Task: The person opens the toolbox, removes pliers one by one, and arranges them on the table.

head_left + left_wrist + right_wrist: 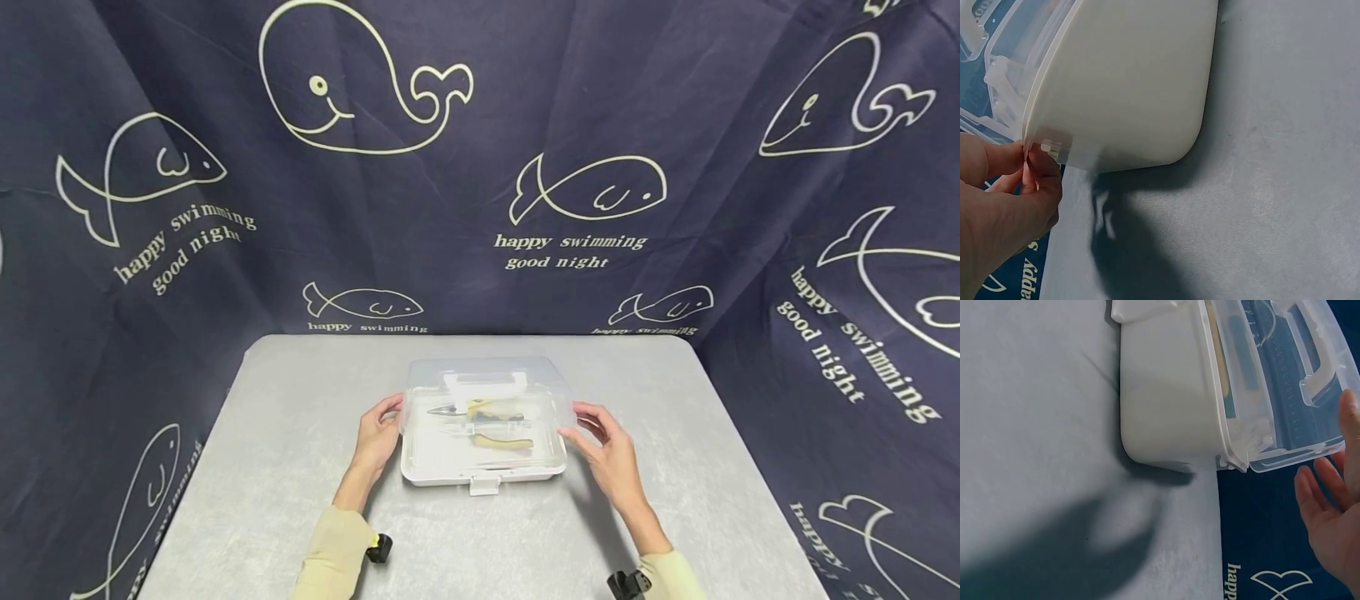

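A white plastic toolbox point(420, 477) with a clear lid point(487, 371) stands on the table, its lid tilted up. Through the lid show long-nose pliers point(450, 410) and a second tool with a yellow handle point(504, 442). At the box's left side my left hand point(375, 437) pinches the edge near the hinge corner, where lid and base meet. My right hand point(611, 454) holds the lid's right edge, thumb on one side and fingers on the other. In the right wrist view the lid's handle point(1322, 375) is visible beside the thumb.
A white latch point(484, 485) juts from the box's front. The grey table point(300, 392) extends around the box, with a dark fish-patterned curtain point(465, 192) behind it and along both sides.
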`<state>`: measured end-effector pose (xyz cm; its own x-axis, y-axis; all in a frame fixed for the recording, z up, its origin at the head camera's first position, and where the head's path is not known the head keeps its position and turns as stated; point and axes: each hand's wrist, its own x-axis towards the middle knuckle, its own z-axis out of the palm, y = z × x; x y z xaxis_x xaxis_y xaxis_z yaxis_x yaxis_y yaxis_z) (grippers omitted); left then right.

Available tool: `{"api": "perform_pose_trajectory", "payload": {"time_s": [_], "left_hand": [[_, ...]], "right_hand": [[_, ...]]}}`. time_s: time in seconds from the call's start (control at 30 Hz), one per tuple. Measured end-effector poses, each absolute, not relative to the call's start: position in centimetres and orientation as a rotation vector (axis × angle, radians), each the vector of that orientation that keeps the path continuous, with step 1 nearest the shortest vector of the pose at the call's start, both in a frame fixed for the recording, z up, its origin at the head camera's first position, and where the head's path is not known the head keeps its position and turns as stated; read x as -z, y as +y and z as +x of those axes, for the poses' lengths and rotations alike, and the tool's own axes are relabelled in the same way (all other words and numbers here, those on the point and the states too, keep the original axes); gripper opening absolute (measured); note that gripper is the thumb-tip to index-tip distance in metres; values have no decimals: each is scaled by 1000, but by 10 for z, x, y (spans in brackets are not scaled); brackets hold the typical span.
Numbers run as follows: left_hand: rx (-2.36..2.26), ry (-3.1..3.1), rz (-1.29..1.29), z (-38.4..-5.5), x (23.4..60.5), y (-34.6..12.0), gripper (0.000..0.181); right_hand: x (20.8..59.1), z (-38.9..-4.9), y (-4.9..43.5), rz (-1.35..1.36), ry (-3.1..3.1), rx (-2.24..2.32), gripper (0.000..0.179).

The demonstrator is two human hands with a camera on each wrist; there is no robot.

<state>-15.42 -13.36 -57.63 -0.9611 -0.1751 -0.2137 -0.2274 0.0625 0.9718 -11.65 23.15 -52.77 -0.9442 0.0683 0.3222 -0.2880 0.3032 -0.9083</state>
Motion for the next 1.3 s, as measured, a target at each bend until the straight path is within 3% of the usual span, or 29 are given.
{"api": "perform_pose_trajectory", "payload": {"time_s": [0.67, 1.3], "left_hand": [[-2190, 2144, -398, -155, 574, -136, 38], [-2154, 2182, -393, -155, 579, -137, 36]], "right_hand": [[506, -156, 219, 107, -2283, -1555, 21], [490, -210, 218, 28, -2388, -1460, 23]]}}
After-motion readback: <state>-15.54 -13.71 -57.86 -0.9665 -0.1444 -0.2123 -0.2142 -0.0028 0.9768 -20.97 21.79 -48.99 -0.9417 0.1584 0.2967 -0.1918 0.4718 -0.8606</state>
